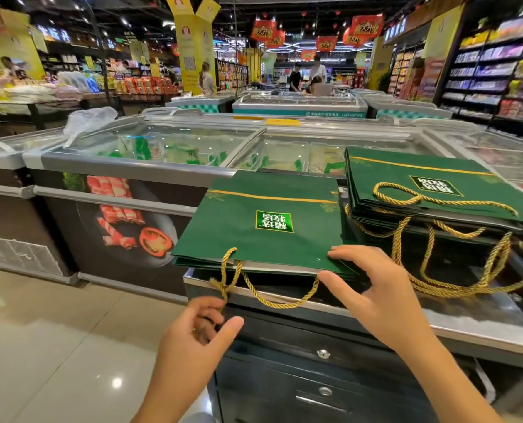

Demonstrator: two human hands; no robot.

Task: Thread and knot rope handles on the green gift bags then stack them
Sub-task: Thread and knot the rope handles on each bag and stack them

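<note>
A flat green gift bag (263, 221) lies on top of a few others on a dark counter (455, 326), its near edge overhanging. A gold rope handle (280, 303) hangs in a loop below that edge, with loose knotted ends at the left. My left hand (202, 328) pinches those rope ends just under the knot. My right hand (373, 288) rests with spread fingers on the bag's near right corner, beside a punched hole (317, 259). To the right sits a stack of green bags (431, 190) with gold handles hanging out.
Glass-topped freezer chests (162, 141) stand behind the counter, with a crumpled plastic bag (86, 120) on one. The counter has drawers with locks (323, 353) below. Tiled floor lies to the left. Shelves and several shoppers are far back.
</note>
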